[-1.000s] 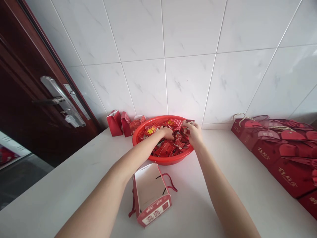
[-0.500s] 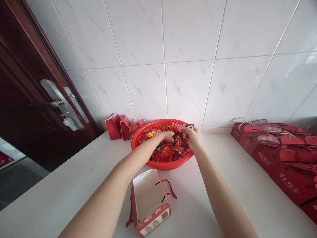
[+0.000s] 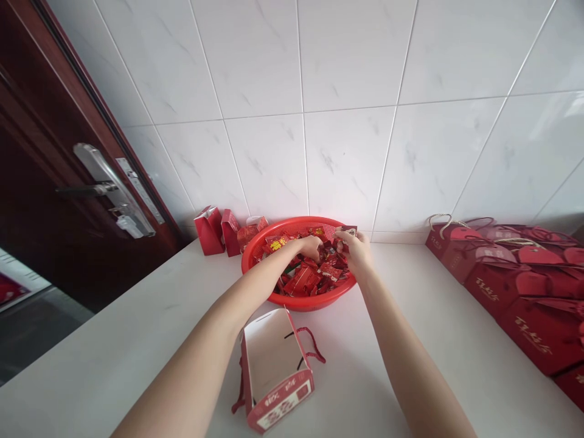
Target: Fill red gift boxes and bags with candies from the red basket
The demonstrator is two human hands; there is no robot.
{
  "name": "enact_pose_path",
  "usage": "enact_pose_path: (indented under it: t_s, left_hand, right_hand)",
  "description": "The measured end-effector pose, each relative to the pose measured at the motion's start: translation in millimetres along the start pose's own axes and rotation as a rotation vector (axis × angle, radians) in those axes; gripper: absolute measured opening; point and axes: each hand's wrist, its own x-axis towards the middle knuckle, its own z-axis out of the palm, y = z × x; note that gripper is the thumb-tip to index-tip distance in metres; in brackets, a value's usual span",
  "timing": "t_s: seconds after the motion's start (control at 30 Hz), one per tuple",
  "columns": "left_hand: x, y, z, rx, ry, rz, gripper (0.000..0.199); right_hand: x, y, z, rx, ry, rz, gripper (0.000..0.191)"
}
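A red plastic basket (image 3: pixel 314 302) holds a heap of red-wrapped candies (image 3: pixel 305 281). My left hand (image 3: pixel 311 248) reaches down into the heap, its fingers curled among the wrappers; what they grip, if anything, is hidden. Over the basket's right side, my right hand (image 3: pixel 358 250) is closed on a dark red candy packet (image 3: pixel 350 230) with a pale printed patch, which sticks up from the fingers. Between my forearms and nearer to me lies an open red and white gift box (image 3: pixel 274 356) with red cord handles, its pale inside facing up.
Small red paper boxes (image 3: pixel 210 231) stand left of the basket against the tiled wall (image 3: pixel 264 164). Rows of dark red gift boxes (image 3: pixel 490 292) with cord handles fill the right side of the white counter (image 3: pixel 177 328). A brown door (image 3: pixel 50 152) with a metal handle is at the left.
Both hands stay at the basket, with only slight finger movement among the candies. The right hand keeps hold of the packet. The view has shifted very slightly.
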Motion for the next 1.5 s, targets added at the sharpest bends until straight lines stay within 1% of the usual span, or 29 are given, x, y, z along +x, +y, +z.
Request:
enact_pose_path:
  t_s: [0.2,0.37,0.47,0.57,0.67,0.73,0.8,0.9,1.0,1.13,1.3,1.37,1.5]
  left_hand:
    - [-7,7,-12.5,0.004,-0.032,-0.016,0.022]
    - [-27,18,-28.8,-0.023,-0.045,0.002,0.03]
    - [-39,22,-36.3,-0.158,0.012,0.09,0.037]
    - [-49,20,-39.7,-0.349,0.142,0.167,0.046]
    - [-57,15,-40.2,-0.462,0.288,0.175,0.058]
    - [-63,12,-39.4,-0.492,0.325,0.174,0.065]
    - [-70,11,-37.8,-0.455,0.346,0.168,0.068]
    - [-78,12,-33.5,-0.323,0.386,0.164,0.063]
    - [-83,12,-27.9,-0.259,0.369,0.167,0.054]
    - [-82,6,-22.2,-0.304,0.326,0.158,0.046]
    - [-81,-1,-20.5,-0.328,0.267,0.152,0.057]
    - [-81,-1,-20.5,-0.341,0.288,0.173,0.059]
    - [-81,3,-19.6,-0.387,0.405,0.213,0.06]
  right_hand:
    - [1,1,-1,0.0,-0.002,-0.011,0.016]
    - [1,1,0,0.012,0.002,-0.011,0.014]
    - [0,0,0,0.02,0.006,-0.011,0.013]
    - [0,-1,1,0.025,0.003,-0.007,0.013]
    - [0,-2,1,0.024,0.003,0.001,0.014]
    - [-1,-2,1,0.022,0.003,0.006,0.015]
    - [-1,-2,1,0.02,0.001,0.008,0.016]
    - [-1,-2,0,0.017,-0.003,0.009,0.016]
    - [-2,-2,1,0.015,-0.003,0.013,0.016]
    - [-3,-3,1,0.017,-0.008,0.017,0.015]
    - [-3,-2,0,0.022,-0.031,0.029,0.018]
    - [-2,-1,0,0.022,-0.044,0.041,0.02]
    - [-2,-3,0,0.064,-0.083,0.097,0.023]
